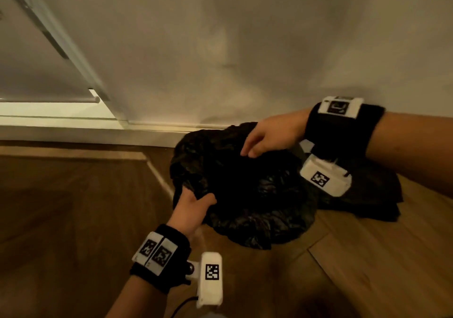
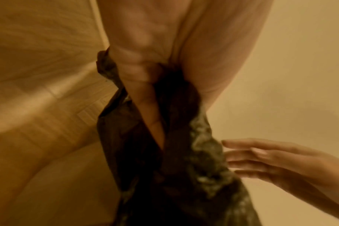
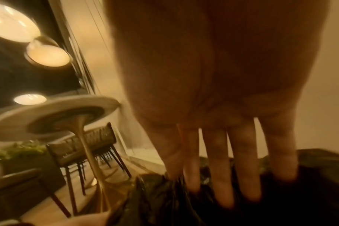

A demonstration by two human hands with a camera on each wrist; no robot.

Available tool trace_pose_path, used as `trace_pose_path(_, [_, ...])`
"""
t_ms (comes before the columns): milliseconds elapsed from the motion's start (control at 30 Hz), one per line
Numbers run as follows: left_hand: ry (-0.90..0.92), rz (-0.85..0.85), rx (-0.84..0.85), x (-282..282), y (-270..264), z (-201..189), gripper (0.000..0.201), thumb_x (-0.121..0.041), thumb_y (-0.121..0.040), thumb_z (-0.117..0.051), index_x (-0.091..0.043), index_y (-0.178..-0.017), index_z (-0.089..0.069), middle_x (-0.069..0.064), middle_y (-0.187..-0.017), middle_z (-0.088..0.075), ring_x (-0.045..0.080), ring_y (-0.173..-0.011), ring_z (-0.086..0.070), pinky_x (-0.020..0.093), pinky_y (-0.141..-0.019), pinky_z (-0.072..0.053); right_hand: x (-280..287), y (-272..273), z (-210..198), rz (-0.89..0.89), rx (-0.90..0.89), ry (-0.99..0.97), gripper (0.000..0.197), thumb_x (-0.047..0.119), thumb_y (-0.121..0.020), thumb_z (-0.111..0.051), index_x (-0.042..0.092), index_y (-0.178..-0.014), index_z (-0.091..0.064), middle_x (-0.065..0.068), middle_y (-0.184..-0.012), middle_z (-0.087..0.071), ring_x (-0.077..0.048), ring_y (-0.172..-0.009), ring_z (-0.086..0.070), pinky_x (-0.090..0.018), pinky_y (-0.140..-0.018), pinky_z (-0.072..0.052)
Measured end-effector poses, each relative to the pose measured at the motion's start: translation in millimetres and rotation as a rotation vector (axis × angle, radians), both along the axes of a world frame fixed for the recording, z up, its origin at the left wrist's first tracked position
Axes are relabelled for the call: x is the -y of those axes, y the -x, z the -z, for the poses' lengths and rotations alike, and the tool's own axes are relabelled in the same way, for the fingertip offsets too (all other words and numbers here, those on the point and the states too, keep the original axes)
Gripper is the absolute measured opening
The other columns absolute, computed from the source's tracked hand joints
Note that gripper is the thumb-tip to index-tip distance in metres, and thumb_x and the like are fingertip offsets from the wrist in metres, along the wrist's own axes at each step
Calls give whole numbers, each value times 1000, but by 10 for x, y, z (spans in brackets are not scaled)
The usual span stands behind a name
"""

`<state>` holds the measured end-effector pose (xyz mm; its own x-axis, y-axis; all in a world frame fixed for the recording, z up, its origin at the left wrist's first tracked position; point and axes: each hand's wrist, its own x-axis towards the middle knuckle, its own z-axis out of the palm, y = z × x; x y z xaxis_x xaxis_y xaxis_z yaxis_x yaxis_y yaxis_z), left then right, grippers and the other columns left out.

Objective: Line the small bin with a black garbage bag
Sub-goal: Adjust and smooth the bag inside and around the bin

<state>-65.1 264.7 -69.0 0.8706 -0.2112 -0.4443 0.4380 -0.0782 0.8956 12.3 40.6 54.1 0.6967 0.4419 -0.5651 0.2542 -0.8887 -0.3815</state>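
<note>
The black garbage bag point(image 1: 245, 195) lay bunched over what was presumably the small bin, on the wooden floor point(image 1: 73, 207) against the wall point(image 1: 245, 48); the bin itself was hidden under the film, so its rim could not be made out. The left hand point(image 1: 193, 207) was clenched on the near-left edge of the bag, thumb and fingers pinching a fold, as the left wrist view confirmed; the right hand point(image 1: 269, 134) was released, its fingers point(image 3: 248, 168) straight and spread, tips resting on or just above the far edge. The bag looked thin, light and limp, likely slippery and easily torn if dragged over a hard rim; it would be best taken at the mouth hem, on opposite sides, and stretched outward. Counted: one bag, two hands; in the right wrist view one round table point(image 3: 48, 116), and at least two chairs point(image 3: 83, 146) beyond it.
</note>
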Motion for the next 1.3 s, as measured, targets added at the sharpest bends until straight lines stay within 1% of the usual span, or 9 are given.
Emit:
trace_pose_path(133, [233, -151, -118, 22, 52, -5, 40, 0, -91, -53, -17, -126, -48, 12, -113, -69, 31, -100, -68, 40, -73, -60, -52, 668, 80, -123, 159, -110, 66, 55, -84, -60, 36, -143, -37, 10, -140, -50, -9, -124, -48, -30, -106, -38])
trace_pose_path(233, [229, -162, -171, 133, 55, 37, 34, -3, -90, -56, -6, -124, -54, 17, -110, -70, 32, -97, -69, 40, -73, -59, -119, 907, 600, -321, 305, 151, 58, 43, -94, -48, 35, -148, -26, 6, -144, -46, -18, -128, -46, -38, -106, -34])
trace_pose_path(433, [307, -91, -297, 359, 6, 22, 24, -12, -89, -61, -2, -111, -65, 15, -105, -73, 26, -98, -70, 36, -79, -59, 284, 650, 921, -416, 606, 304, 31, 18, -79, -64, 33, -107, -62, 0, -97, -70, -27, -97, -66, -46, -92, -47])
trace_pose_path(600, [367, -34, -335, 443, 59, 130, 31, -13, -89, -63, -13, -120, -60, 8, -116, -70, 28, -111, -63, 47, -96, -50, 560, 713, 921, 247, 594, 91, 76, 17, -68, -72, 44, -134, -44, -1, -152, -30, -29, -144, -21, -52, -116, -13])
trace_pose_path(767, [423, -21, -349, 487, 83, 237, 36, -16, -89, -63, -16, -124, -58, 6, -119, -69, 25, -113, -63, 47, -98, -49, 64, 1129, 1037, 1462, 465, -573, 68, 27, -84, -66, 11, -140, -32, -15, -140, -31, -33, -129, -36, -36, -106, -32])
trace_pose_path(900, [412, 23, -343, 505, 127, 239, 42, -22, -87, -65, -10, -127, -59, 11, -122, -67, 27, -116, -61, 49, -105, -43, -346, 1054, 1193, 1466, 151, -594, 73, 27, -93, -55, 4, -149, -13, -19, -146, -22, -35, -130, -34, -33, -105, -32])
trace_pose_path(1100, [617, -194, -493, 198, 53, 308, 62, -61, -78, -61, -24, -128, -53, 11, -129, -62, 31, -118, -60, 46, -99, -47, 31, 747, 1244, 1322, 150, -526, 51, 19, -91, -49, 2, -137, -35, -19, -133, -38, -42, -118, -46, -51, -101, -44])
trace_pose_path(1200, [692, -273, -558, 44, 67, 349, 58, -50, -84, -59, -20, -133, -48, 15, -132, -58, 32, -119, -58, 47, -95, -49, 196, 706, 1149, 1188, 192, -499, 44, 17, -91, -49, 4, -133, -42, -16, -128, -44, -36, -115, -47, -39, -98, -42])
trace_pose_path(1300, [637, -250, -591, 82, 120, 402, 51, -34, -88, -57, -14, -134, -48, 15, -130, -60, 32, -110, -64, 43, -84, -58, 140, 817, 1099, 1285, 317, -565, 76, 35, -89, -60, 18, -151, -20, -7, -141, -31, -25, -124, -40, -39, -107, -37])
